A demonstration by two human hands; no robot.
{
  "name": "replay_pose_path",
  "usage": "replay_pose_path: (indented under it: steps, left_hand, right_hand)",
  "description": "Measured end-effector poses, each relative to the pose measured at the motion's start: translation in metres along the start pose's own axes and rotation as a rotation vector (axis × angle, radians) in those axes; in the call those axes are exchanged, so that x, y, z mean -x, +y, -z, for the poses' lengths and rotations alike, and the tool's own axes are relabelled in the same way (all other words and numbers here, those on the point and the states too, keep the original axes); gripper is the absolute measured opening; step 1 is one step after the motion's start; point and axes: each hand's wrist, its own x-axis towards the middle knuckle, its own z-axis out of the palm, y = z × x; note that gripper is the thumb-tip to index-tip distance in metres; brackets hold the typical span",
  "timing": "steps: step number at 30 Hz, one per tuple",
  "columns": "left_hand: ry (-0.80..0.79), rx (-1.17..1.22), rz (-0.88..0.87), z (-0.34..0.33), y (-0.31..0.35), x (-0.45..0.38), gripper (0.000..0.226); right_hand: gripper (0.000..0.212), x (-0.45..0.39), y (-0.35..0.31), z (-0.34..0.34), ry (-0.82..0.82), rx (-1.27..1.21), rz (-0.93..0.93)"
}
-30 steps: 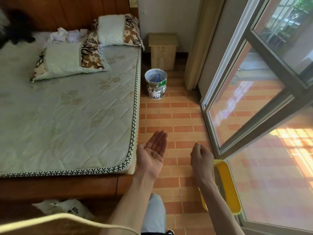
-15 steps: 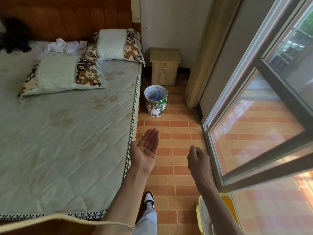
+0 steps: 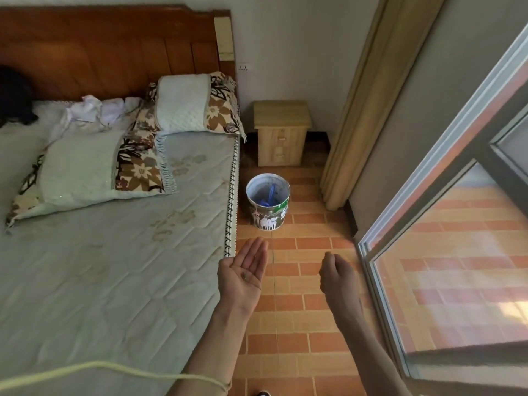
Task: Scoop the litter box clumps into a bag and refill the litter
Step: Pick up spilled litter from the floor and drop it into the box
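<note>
While we stand between bed and glass door, our left hand lies palm up, fingers straight, tiny dark speck on palm (too small to identify). Right hand loosely curled, holding nothing. Paint bucket on brick-tile floor, blue item inside, near wooden nightstand. Litter box out of view.
</note>
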Motion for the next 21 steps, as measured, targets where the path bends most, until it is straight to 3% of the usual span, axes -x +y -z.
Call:
replay_pose_path:
  steps: [21]
  left_hand:
    - [0.076, -0.054, -0.046, -0.166, -0.003, -0.218, 0.052]
  right_hand:
    - [0.038, -0.307, -0.053, -0.018, -0.057, 0.019, 0.003]
